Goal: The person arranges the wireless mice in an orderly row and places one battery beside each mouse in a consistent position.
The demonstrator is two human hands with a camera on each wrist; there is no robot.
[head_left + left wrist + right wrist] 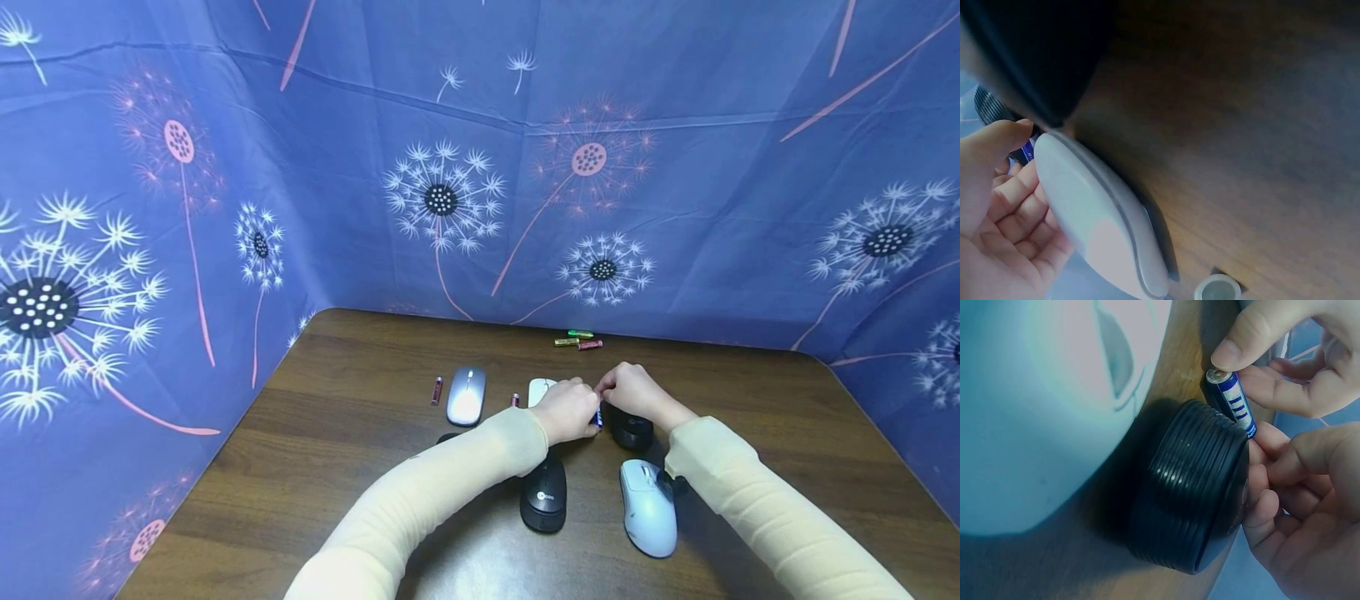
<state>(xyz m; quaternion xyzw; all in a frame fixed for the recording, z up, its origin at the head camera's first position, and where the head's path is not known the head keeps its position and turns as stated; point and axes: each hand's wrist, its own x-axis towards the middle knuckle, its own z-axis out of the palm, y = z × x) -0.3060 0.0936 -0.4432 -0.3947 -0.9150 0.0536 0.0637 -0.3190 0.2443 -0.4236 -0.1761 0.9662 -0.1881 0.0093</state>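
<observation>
A blue and silver battery (1237, 403) stands between my two hands, over the far side of the table. My left hand (566, 410) pinches its upper end between thumb and finger, the thumb (1229, 355) lying at the end face. At the lower end, the curled fingertips of my right hand (633, 390) hold it. Right beside the right hand sits a black mouse with ribbed sides (1179, 487), partly covered by that hand in the head view. A white mouse (1097, 212) lies next to the left hand, which hides much of it from above.
Nearer me are a black mouse (544, 496) and a pale mouse (649, 510). A silver mouse (466, 398) lies left, between red batteries (437, 391) (514, 400). Gold (566, 342), green (580, 333) and red batteries (590, 344) lie at the back edge, before a blue dandelion cloth (337, 167).
</observation>
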